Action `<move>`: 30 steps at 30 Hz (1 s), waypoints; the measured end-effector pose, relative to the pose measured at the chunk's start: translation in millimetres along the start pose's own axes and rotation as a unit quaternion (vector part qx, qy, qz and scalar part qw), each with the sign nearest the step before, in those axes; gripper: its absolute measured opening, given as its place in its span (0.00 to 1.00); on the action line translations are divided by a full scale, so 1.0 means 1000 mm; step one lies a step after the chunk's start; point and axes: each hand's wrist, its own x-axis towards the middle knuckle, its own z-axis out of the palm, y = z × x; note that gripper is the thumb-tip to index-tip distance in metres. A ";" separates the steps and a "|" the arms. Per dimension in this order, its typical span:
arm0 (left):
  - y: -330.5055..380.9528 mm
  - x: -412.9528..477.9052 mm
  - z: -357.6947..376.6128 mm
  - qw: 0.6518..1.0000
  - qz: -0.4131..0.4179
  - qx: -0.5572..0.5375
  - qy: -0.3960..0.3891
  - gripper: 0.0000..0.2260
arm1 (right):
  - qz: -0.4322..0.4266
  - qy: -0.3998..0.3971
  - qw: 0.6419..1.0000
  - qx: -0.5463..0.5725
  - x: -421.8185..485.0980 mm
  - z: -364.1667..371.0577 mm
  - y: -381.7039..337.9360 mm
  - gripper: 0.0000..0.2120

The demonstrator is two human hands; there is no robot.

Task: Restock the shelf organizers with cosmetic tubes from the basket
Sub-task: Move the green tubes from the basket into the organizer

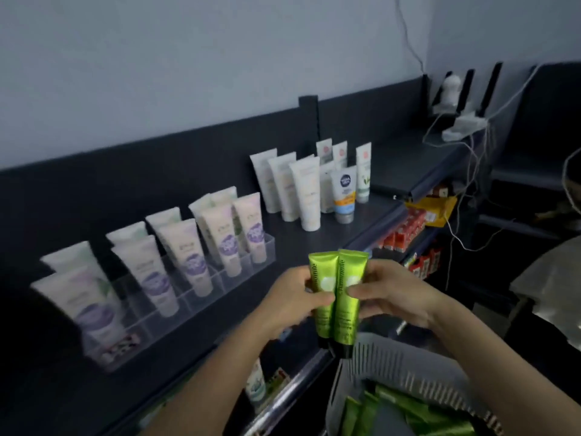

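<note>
Two green cosmetic tubes (pixel 338 297) stand side by side, caps down, held between both hands above the shelf's front edge. My left hand (pixel 294 305) grips the left tube; my right hand (pixel 388 295) pinches the right one. Below them a grey slotted basket (pixel 380 366) holds several more green tubes (pixel 408 413). A clear acrylic organizer (pixel 176 309) on the dark shelf carries several white tubes with purple labels (pixel 188 256).
More white tubes (pixel 301 187) stand loose further right on the dark shelf (pixel 345 221). A power strip and white cables (pixel 462 127) lie at the far right. Red boxes (pixel 405 231) fill the lower shelf. A metal rail (pixel 283 394) runs along the shelf front.
</note>
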 end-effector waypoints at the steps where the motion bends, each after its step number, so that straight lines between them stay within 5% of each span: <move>1: 0.007 -0.009 -0.014 0.999 0.021 0.003 0.024 0.12 | -0.023 -0.007 1.000 -0.008 0.002 0.013 -0.014 0.15; 9: 0.022 -0.103 -0.123 0.970 0.093 0.041 0.222 0.16 | -0.139 -0.032 0.989 -0.047 0.028 0.147 -0.075 0.12; 25: -0.010 -0.340 -0.262 0.875 0.050 0.142 0.460 0.11 | -0.198 -0.214 0.956 -0.029 0.058 0.405 -0.087 0.09; 30: -0.017 -0.402 -0.301 0.840 0.008 0.179 0.513 0.08 | -0.233 -0.237 0.938 -0.101 0.054 0.463 -0.096 0.08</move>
